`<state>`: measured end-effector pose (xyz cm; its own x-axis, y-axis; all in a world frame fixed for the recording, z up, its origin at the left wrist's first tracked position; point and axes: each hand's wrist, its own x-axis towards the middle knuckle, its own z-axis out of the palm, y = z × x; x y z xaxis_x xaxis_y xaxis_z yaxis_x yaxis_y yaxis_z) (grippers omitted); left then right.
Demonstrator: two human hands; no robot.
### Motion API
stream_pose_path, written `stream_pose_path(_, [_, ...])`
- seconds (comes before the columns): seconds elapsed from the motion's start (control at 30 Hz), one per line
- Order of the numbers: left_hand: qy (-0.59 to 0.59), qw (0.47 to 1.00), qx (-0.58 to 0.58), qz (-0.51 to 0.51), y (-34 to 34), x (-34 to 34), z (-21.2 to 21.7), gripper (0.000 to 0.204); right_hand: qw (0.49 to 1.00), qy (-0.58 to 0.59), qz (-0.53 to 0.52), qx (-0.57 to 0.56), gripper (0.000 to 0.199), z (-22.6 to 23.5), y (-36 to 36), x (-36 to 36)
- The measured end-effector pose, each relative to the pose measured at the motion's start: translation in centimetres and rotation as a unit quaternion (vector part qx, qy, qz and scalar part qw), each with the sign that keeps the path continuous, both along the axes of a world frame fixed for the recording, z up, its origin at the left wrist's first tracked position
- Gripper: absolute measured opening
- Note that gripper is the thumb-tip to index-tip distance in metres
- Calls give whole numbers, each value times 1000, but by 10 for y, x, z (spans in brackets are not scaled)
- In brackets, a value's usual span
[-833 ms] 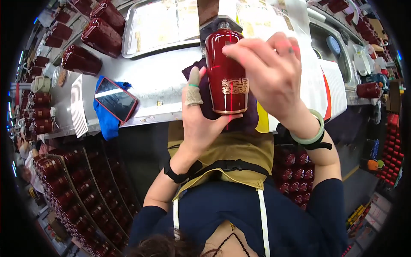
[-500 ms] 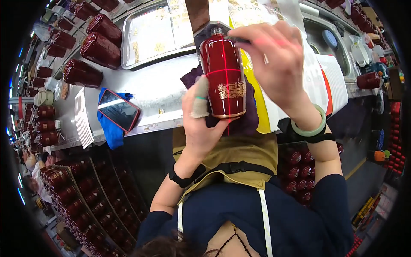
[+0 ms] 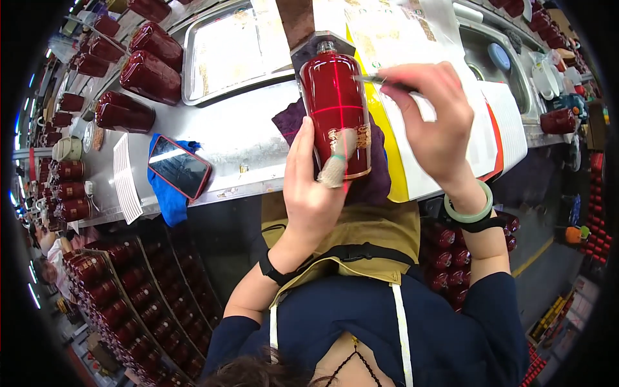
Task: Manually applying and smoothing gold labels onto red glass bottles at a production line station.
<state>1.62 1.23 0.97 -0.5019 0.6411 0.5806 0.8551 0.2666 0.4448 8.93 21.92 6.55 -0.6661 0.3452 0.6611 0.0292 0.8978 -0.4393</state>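
A dark red glass bottle [image 3: 332, 84] with a bare clear neck lies neck-away on a dark purple cloth [image 3: 380, 145]. Red laser lines cross on its front, and a gold ornamental band [image 3: 363, 137] sits near its base. My left hand [image 3: 313, 187] grips the bottle's lower left side, its wrapped finger pressed over part of the gold band. Right of the bottle, my right hand [image 3: 435, 122] pinches slim dark tweezers [image 3: 393, 82], their pale tips close to the glass; contact cannot be made out.
A metal tray [image 3: 235, 51] with pale decal sheets stands far left of the bottle. Several red bottles [image 3: 151, 76] line the left side. A phone [image 3: 179, 166] rests on a blue cloth. White sheets [image 3: 412, 39] with gold prints lie right, before a sink [image 3: 496, 71].
My left hand has shifted right, bringing its wrapped finger from the bottle's side onto the gold band. My right hand has moved down and away from the neck, exposing the tweezers.
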Motion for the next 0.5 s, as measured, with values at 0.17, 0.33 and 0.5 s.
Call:
stream_pose_path(0.17, [-108, 991, 61, 49, -16, -7, -12, 82, 965, -16, 216, 146, 21, 3, -46, 8])
stream_pose_path(0.33, [-181, 981, 74, 16, -8, -3, -4, 110, 991, -64, 65, 93, 26, 17, -32, -21])
stream_pose_path(0.5, [-190, 977, 97, -3, -1, -7, -2, 105, 958, 0, 233, 169, 26, 16, -37, -17])
